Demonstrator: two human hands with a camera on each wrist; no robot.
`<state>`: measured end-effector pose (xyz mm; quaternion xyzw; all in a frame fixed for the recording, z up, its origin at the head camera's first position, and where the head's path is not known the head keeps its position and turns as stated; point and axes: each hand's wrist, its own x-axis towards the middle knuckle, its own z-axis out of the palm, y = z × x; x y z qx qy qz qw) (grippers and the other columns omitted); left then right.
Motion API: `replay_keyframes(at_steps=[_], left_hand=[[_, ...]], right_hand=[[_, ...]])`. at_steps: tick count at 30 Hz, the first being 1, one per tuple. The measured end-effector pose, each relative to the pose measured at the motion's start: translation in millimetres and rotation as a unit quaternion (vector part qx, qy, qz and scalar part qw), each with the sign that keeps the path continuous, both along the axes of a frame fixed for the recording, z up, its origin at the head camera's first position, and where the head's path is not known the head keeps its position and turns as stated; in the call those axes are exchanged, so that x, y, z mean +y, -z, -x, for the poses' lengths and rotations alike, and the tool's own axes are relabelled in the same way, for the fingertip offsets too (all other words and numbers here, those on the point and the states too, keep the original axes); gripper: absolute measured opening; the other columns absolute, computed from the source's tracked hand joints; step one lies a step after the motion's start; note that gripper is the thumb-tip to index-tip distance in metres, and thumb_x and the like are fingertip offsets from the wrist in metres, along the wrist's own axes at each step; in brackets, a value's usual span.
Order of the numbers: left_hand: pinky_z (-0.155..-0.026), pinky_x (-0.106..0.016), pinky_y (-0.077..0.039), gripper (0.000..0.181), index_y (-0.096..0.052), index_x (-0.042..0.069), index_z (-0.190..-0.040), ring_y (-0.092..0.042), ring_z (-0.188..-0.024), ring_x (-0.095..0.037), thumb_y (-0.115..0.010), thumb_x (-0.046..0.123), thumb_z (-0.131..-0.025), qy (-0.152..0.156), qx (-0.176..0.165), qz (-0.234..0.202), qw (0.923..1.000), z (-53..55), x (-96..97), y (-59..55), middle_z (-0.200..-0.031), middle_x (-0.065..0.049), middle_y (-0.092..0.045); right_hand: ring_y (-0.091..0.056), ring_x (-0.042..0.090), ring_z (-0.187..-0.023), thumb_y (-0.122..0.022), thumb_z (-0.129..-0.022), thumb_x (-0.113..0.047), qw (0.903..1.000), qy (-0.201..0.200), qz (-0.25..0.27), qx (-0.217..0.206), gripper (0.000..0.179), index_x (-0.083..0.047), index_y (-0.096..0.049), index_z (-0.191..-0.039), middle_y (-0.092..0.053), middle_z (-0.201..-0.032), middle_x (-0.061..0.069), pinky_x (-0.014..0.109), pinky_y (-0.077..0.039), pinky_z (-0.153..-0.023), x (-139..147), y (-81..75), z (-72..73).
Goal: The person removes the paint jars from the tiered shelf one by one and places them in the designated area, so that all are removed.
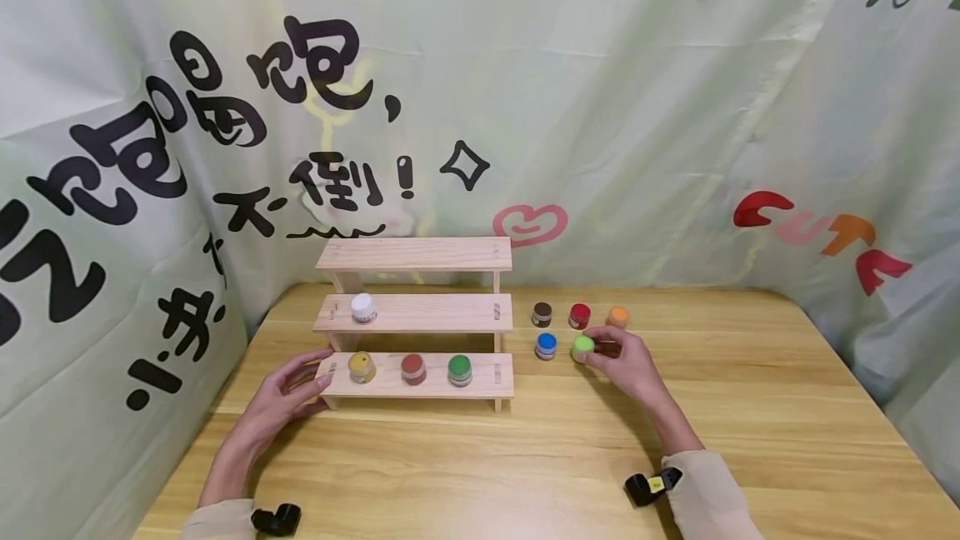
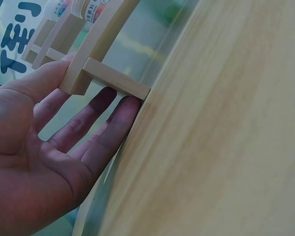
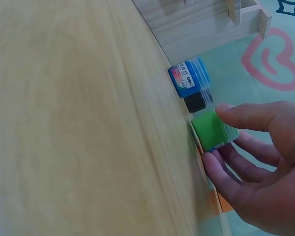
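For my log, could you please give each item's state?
Left hand: holding stand
Right hand: gripping lime jar
Stand: upright
Lime jar: closed
Blue jar: closed
Dark jar: upright
Red jar: upright
Orange jar: upright
White jar: shelved
Yellow jar: shelved
Terracotta jar: shelved
Green jar: shelved

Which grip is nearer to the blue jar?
Right. The right grip pinches the light green jar, just right of the blue jar. The left grip holds the left end of the shelf, which stands between it and the blue jar.
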<state>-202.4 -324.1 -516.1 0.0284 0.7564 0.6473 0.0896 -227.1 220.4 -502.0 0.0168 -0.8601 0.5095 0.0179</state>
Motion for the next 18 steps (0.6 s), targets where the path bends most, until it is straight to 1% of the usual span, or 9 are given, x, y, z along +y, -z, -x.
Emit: replay_keyframes(at_steps=[2,7,18], left_hand=[[-0.092,-0.041,-0.059,0.060,-0.042,0.004,-0.154,-0.062,-0.116,-0.010,-0.067,0.019,-0.102,0.000,-0.001,-0.002,1.0000,0.2,-0.3,0.9,-0.154,-0.027,-0.040],[-0.092,-0.041,-0.059,0.059,-0.042,0.005,-0.154,-0.062,-0.117,-0.009,-0.067,0.019,-0.102,0.002,0.000,-0.002,1.0000,0.9,-1.0,2.2,-0.155,-0.026,-0.039],[-0.092,-0.042,-0.059,0.059,-0.042,0.005,-0.154,-0.062,-0.117,-0.010,-0.067,0.019,-0.102,0.005,0.000,-0.005,1.0000,1.1,-1.4,1.6,-0.156,-0.025,-0.038]], right_hand=[[-0.063,0.035,-0.109,-0.077,-0.093,-0.010,1.0000,0.001,-0.001,-0.003,0.038,0.005,-0.065,-0.125,-0.066,-0.120,0.022,0.027,-0.053,-0.082,-0.2,0.4,0.4],[-0.062,0.035,-0.109,-0.076,-0.094,-0.010,0.9999,0.002,-0.001,-0.012,0.038,0.005,-0.064,-0.126,-0.065,-0.121,0.022,0.025,-0.053,-0.079,-0.4,0.7,0.6],[-0.061,0.035,-0.109,-0.075,-0.094,-0.006,0.9998,-0.001,0.007,-0.018,0.040,0.008,-0.062,-0.129,-0.064,-0.122,0.025,0.021,-0.053,-0.077,0.0,-2.4,-1.7]])
